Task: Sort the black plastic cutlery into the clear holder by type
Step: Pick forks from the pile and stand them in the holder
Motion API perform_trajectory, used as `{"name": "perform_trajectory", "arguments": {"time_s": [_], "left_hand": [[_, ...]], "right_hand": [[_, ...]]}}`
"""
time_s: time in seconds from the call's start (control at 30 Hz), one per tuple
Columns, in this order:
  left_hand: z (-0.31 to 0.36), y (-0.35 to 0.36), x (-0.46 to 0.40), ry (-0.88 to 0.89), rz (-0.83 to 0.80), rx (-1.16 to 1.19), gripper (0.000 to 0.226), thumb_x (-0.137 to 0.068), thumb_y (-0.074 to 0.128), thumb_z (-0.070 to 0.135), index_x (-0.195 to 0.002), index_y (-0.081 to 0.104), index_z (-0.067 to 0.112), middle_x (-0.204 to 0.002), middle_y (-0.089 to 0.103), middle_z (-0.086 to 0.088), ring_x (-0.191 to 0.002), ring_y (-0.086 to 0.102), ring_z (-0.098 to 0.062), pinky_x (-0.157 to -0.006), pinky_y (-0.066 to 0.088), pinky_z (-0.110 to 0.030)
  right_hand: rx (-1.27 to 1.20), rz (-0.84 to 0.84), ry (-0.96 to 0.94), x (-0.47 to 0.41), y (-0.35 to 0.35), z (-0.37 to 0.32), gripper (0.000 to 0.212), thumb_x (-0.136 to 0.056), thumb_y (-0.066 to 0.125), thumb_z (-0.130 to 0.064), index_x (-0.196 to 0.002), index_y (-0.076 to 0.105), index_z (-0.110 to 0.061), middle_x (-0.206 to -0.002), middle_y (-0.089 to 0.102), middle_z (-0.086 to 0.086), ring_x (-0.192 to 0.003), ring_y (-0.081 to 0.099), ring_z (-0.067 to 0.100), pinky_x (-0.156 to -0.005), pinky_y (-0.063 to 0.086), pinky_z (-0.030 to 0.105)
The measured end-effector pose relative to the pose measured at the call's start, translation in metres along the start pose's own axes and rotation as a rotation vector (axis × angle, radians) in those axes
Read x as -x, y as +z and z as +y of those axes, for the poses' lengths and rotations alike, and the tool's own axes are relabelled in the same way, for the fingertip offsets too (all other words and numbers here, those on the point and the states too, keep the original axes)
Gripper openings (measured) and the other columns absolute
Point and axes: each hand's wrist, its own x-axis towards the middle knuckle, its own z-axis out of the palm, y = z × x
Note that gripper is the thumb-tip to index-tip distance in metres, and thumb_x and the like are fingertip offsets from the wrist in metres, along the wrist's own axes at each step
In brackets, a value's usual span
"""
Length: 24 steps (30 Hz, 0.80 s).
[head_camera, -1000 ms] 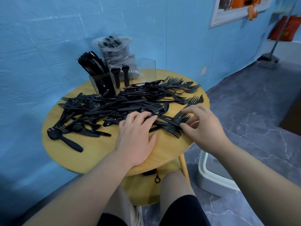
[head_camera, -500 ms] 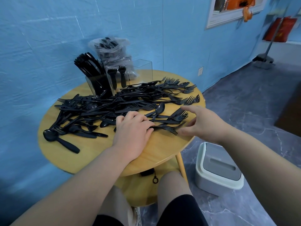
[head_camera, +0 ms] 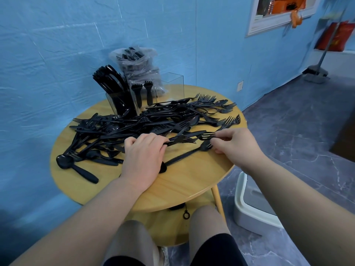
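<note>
Forks are held bunched under the curled left hand. Another fork is pinched by the right hand. The holder is behind the pile. Tangled forks could be dragged off the table.

no text, label, brand, number or sign can be read anywhere in the frame. the white-framed picture on the blue wall at the upper right is too blurred to show any lettering, and the red packages with yellow marks at the far right edge carry print that is too small and smeared to make out.
</note>
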Motion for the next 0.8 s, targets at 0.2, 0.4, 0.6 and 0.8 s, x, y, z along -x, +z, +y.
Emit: {"name": "perform_trajectory", "arguments": {"time_s": [0.2,0.4,0.6,0.8], "left_hand": [[-0.01,-0.005,0.001,-0.097,0.029,0.128,0.022,-0.093,0.052,0.013,-0.11,0.067,0.013,-0.096,0.064,-0.001,-0.078,0.062,-0.022,-0.085,0.041,-0.041],[-0.023,-0.009,0.001,-0.171,-0.021,0.209,0.027,-0.097,0.049,0.015,-0.119,0.063,0.012,-0.106,0.06,-0.002,-0.085,0.061,-0.023,-0.071,0.051,-0.037],[-0.025,-0.007,0.001,-0.243,-0.005,0.25,0.033,-0.098,0.048,0.019,-0.13,0.057,0.016,-0.111,0.058,0.002,-0.089,0.058,-0.015,-0.072,0.04,-0.022],[-0.025,-0.006,0.002,-0.236,-0.033,0.249,0.037,-0.097,0.052,0.019,-0.133,0.053,0.02,-0.114,0.059,0.004,-0.09,0.058,-0.013,-0.075,0.039,-0.02]], "right_hand": [[-0.044,0.097,-0.015,-0.005,0.016,-0.008,0.016,-0.088,0.065,-0.025,-0.101,0.072,-0.019,-0.085,0.067,-0.009,-0.081,0.064,0.013,-0.079,0.054,0.029],[-0.08,0.107,-0.069,-0.014,0.036,-0.019,0.014,-0.087,0.066,-0.017,-0.1,0.07,-0.018,-0.088,0.067,-0.007,-0.083,0.065,0.012,-0.081,0.055,0.03],[-0.069,0.043,-0.091,-0.011,0.034,-0.014,0.024,-0.085,0.07,-0.025,-0.109,0.066,-0.026,-0.088,0.063,-0.017,-0.079,0.059,-0.001,-0.067,0.046,0.009],[0.03,-0.032,-0.128,-0.006,0.035,-0.01,0.034,-0.085,0.069,-0.016,-0.117,0.062,-0.025,-0.091,0.063,-0.014,-0.08,0.059,-0.003,-0.069,0.045,0.01]]}}
